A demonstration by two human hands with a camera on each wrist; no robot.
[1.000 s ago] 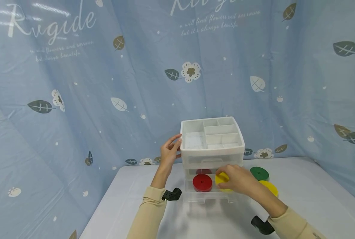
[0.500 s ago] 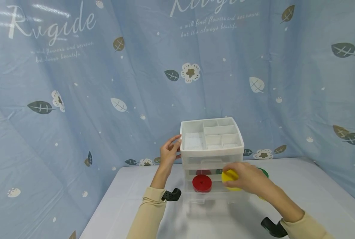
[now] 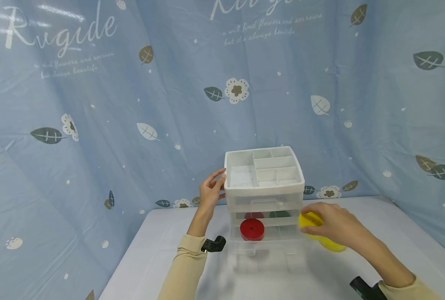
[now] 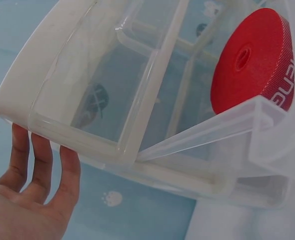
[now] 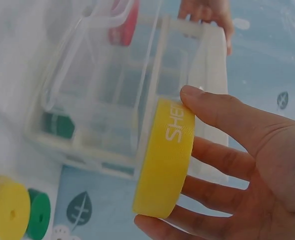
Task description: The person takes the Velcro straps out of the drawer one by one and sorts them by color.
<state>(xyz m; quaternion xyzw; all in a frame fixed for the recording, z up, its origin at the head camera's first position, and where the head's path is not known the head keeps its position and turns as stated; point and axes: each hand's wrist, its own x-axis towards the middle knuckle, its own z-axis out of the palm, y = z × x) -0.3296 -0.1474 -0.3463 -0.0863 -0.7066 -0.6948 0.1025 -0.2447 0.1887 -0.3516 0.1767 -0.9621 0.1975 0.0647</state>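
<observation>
1. Yellow roll (image 5: pixel 163 160): pinched in the right hand (image 3: pixel 336 223) between thumb and fingers, so that grip is grasping it. In the head view it is at 4 o'clock from the middle of the drawer unit (image 3: pixel 265 191), outside the open drawer (image 3: pixel 287 234).
2. Change: 1 second ago it was over the drawer, beside the red roll (image 3: pixel 252 229); now it has moved out past the 3 o'clock side. I judge this as a removal, with the red roll left in the drawer's front.
3. Look: bright yellow, thick and round, with pale letters on its woven rim, partly hidden by the thumb; held tilted.
4. Other yellow roll (image 3: pixel 333 246): on the bench (image 3: pixel 147 258), 4 o'clock from the held roll. A green roll (image 5: pixel 38 215) is just beside it, visible in the right wrist view.
5. Left hand (image 3: pixel 210 191): at the unit's 9 o'clock side, fingers touching the wall, unmoved.
6. Behind the red roll, at 2 o'clock: another green roll (image 3: pixel 279 214) inside the unit.
</observation>
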